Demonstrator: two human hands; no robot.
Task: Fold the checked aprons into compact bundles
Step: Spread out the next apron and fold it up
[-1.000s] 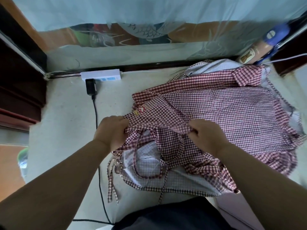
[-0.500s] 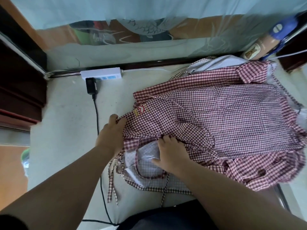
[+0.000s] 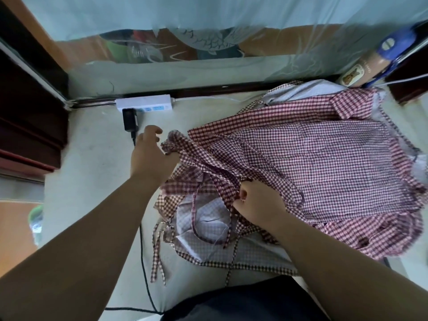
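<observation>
Gripping a gathered fold of the red checked apron [image 3: 324,170], the right hand [image 3: 257,205] has its fingers curled tight into the cloth at the garment's near-left part. The left hand [image 3: 150,156] sits against the bunched left corner of the same apron. Its fingers are loose and point toward the far edge. Its thumb is hidden by the cloth, so I cannot tell whether it holds anything.

The red apron lies mostly spread open across the right half of the desk [image 3: 92,181], rumpled along its near hem and with only that left corner drawn up. Under it, toward the near edge, a paler checked apron [image 3: 243,253] lies flat and unfolded, with loose ties [image 3: 157,251] trailing off its left side. No finished bundle shows anywhere, so the work looks to be at its start: the first fold is just being gathered, and the rest is still to do.

Counted:
- Two hands.
- Two aprons for certain.
- One strip of pale cloth [image 3: 301,91] peeking out at the far edge. It may be a third apron or part of the lower one.
- One white power strip [image 3: 143,104].
- One black plug [image 3: 129,119], with its cable.
- One blue-capped bottle [image 3: 370,63], at the far right.
</observation>
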